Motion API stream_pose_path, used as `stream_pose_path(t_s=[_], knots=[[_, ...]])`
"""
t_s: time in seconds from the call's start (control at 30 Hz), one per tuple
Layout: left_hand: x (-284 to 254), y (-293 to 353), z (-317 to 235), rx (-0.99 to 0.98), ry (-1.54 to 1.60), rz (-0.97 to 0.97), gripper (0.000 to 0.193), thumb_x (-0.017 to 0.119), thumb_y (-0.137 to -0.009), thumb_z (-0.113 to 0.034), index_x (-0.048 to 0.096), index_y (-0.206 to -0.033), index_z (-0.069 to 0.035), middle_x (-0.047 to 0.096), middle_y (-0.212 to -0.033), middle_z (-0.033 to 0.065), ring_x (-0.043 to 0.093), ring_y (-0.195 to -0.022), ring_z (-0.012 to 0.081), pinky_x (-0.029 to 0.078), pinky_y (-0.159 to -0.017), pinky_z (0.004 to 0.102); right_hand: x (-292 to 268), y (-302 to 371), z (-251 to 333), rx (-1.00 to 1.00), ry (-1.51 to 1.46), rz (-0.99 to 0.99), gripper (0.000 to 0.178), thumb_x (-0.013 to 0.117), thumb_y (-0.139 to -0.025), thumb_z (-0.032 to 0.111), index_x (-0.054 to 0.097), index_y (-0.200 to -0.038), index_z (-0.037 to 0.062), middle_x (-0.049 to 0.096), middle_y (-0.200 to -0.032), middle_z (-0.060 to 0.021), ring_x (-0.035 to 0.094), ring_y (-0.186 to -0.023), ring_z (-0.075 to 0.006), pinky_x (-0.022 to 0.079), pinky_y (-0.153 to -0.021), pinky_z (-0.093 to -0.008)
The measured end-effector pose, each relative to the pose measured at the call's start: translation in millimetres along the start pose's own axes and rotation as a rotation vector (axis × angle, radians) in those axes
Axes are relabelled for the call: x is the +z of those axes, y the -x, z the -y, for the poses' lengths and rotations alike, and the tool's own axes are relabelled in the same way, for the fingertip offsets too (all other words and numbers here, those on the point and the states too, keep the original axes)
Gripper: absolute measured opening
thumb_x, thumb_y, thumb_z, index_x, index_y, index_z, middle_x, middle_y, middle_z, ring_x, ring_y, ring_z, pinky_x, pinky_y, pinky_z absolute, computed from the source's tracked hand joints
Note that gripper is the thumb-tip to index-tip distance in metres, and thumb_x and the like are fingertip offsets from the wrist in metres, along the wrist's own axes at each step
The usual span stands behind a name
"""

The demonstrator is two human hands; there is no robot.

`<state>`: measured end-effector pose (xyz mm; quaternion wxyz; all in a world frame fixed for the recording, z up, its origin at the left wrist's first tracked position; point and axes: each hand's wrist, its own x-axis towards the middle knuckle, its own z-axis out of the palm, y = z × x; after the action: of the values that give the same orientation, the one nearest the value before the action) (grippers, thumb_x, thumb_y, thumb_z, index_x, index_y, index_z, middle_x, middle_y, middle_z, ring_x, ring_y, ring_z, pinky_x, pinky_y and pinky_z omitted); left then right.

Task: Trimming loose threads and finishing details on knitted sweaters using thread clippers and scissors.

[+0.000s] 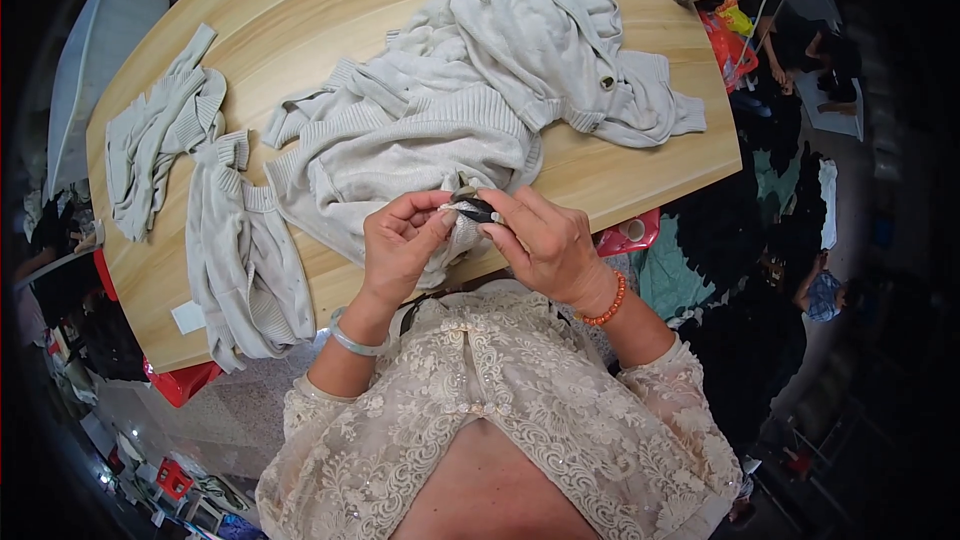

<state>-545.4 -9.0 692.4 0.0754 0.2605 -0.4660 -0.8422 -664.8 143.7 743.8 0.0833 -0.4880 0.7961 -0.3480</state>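
Lace sleeves frame both forearms, which come up to the desk edge where the hands meet over a pale grey knit. Left hand has its fingers pinched narrow on a fold of the knit's hem, just below the bulk of the garment. Right hand, touching the left at the fingertips, is closed on a small dark clipper (its blades are too small to make out), tip at the pinched fold. This looks like the trimming step: stray thread being snipped at the hem. A next cut would call for the fold held taut and the tip kept clear of the stitches. Two more knits lie well left of the fingers, another beyond them.
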Motion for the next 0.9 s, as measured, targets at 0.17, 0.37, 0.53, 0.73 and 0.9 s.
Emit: stream_pose_path(t_s=[0.17, 0.37, 0.53, 0.73, 0.9], knots=[[1, -2, -1, 0.014, -0.010, -0.010, 0.025, 0.065, -0.086, -0.003, 0.059, -0.109, 0.005, 0.065, -0.089, 0.0047, 0.059, -0.074, 0.0050, 0.048, -0.065, 0.0173, -1, 0, 2, 0.006, 0.054, 0.040, 0.033, 0.064, -0.084, 0.015, 0.056, -0.112, 0.0020, 0.056, -0.082, -0.0097, 0.061, -0.067, -0.0272, 0.048, -0.054, -0.0359], [5, -2, -1, 0.039, -0.015, -0.042, 0.025, 0.065, -0.086, -0.002, 0.059, -0.109, 0.006, 0.065, -0.088, 0.0052, 0.059, -0.074, 0.0053, 0.049, -0.065, 0.0175, 6, -1, 8, 0.029, 0.063, -0.048, 0.030, 0.064, -0.083, 0.013, 0.059, -0.111, 0.0023, 0.056, -0.076, -0.0104, 0.059, -0.060, -0.0284, 0.045, -0.050, -0.0356], [4, -2, 0, 0.038, -0.002, -0.057, 0.025, 0.065, -0.086, -0.003, 0.059, -0.109, 0.006, 0.065, -0.088, 0.0055, 0.059, -0.073, 0.0055, 0.049, -0.066, 0.0176, 7, -3, 12, 0.041, 0.093, -0.046, 0.030, 0.064, -0.084, 0.013, 0.059, -0.111, 0.0020, 0.056, -0.075, -0.0106, 0.059, -0.059, -0.0287, 0.045, -0.050, -0.0362], [5, 0, -1, 0.007, 0.031, -0.065, 0.025, 0.065, -0.086, -0.004, 0.059, -0.108, 0.006, 0.066, -0.088, 0.0068, 0.061, -0.074, 0.0074, 0.052, -0.068, 0.0196, 11, 0, 13, 0.045, 0.100, -0.060, 0.028, 0.063, -0.084, 0.012, 0.059, -0.110, 0.0023, 0.055, -0.074, -0.0103, 0.058, -0.058, -0.0285, 0.045, -0.049, -0.0369], [3, 1, 1, 0.007, 0.046, -0.060, 0.026, 0.065, -0.086, -0.005, 0.059, -0.108, 0.007, 0.066, -0.089, 0.0081, 0.062, -0.074, 0.0086, 0.053, -0.068, 0.0210, 10, -1, 10, 0.018, 0.108, -0.058, 0.025, 0.063, -0.083, 0.009, 0.061, -0.107, 0.0023, 0.056, -0.072, -0.0095, 0.059, -0.058, -0.0279, 0.045, -0.050, -0.0364]])
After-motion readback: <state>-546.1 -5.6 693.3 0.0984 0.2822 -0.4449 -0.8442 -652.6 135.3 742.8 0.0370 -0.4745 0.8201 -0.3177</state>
